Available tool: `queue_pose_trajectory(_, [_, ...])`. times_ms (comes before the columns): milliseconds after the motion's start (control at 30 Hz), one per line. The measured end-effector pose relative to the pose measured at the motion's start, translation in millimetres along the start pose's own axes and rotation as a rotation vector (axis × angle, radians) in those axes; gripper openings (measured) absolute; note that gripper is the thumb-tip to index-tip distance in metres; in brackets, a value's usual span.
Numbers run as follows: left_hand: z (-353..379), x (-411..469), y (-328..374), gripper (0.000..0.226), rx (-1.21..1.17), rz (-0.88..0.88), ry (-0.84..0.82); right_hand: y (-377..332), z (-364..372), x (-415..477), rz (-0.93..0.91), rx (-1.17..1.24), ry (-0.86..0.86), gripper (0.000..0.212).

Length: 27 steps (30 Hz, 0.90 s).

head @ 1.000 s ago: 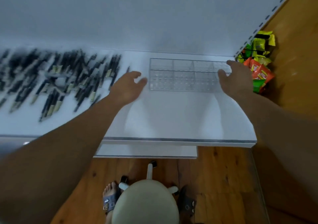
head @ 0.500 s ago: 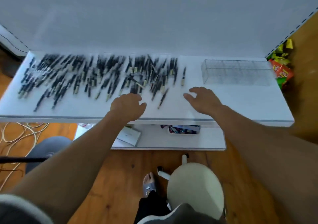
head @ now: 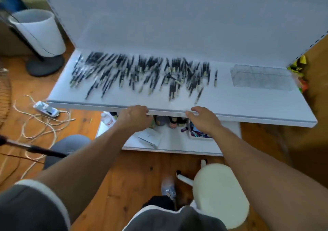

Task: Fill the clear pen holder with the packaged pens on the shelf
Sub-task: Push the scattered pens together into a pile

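Observation:
Several black packaged pens lie scattered across the left and middle of the white shelf. The clear pen holder stands at the shelf's back right, and I see no pens in it. My left hand is at the shelf's front edge, fingers loosely curled, holding nothing. My right hand is beside it at the same edge with fingers spread, also holding nothing. Both hands are short of the pens and well left of the holder. The view is blurred by motion.
Under the shelf is a lower shelf with small packets and a box. A white stool stands on the wooden floor near my feet. A white bin, a power strip and cords are at left. Snack packs sit at far right.
The view has pulled back and swung left, away from the holder. Both hands have drawn back from the holder's sides to the shelf's front edge.

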<state>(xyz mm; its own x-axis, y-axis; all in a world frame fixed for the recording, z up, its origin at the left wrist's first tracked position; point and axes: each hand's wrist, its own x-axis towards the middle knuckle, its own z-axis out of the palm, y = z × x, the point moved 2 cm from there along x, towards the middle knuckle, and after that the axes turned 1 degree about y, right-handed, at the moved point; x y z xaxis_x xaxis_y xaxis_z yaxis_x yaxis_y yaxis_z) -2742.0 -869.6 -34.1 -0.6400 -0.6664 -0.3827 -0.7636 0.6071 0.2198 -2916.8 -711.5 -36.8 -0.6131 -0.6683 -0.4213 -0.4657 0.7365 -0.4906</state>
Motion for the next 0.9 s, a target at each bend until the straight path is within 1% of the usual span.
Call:
queue_pose_trajectory(100, [1.3,-26.6,-38.6,0.026,0.043,0.026,0.001,-22.2,32.6,-15.1,0.012,0.07,0.014,0.053])
queue_pose_trajectory(167, [-2.1,-41.1,-62.8,0.023,0.037,0.032,-0.002,-38.9,56.2,-26.8,-0.013,0.099,-0.001,0.05])
queue_pose_trajectory(300, [-13.9,-59.1,-97.2,0.035,0.008,0.03,-0.03,-74.7,80.7,-43.3,-0.001,0.05,-0.021,0.052])
queue_pose_trajectory(400, [-23.8,-49.8,-126.1,0.036,-0.035,0.05,0.008,-103.6,94.4,-34.8,0.004,0.035,-0.028,0.047])
queue_pose_trajectory(500, [-31.7,-30.1,-160.7,0.034,-0.049,0.034,0.047,-138.1,115.7,-11.2,-0.011,0.024,-0.027,0.046])
queue_pose_trajectory(600, [-37.4,-10.4,-196.8,0.034,-0.059,0.036,0.065,-182.7,144.8,17.0,-0.001,0.022,-0.041,0.052])
queue_pose_trajectory(733, [-34.8,25.9,-253.8,0.04,-0.339,0.038,0.102,-245.4,186.9,48.7,-0.043,0.102,0.009,0.052])
queue_pose_trajectory(833, [-30.6,59.4,-285.2,0.044,-0.446,0.018,0.191,-275.4,216.1,64.4,-0.098,0.142,0.034,0.052])
queue_pose_trajectory(900, [-30.3,84.9,-297.9,0.049,-0.52,-0.025,0.241,-287.0,232.7,79.0,-0.132,0.09,0.039,0.054])
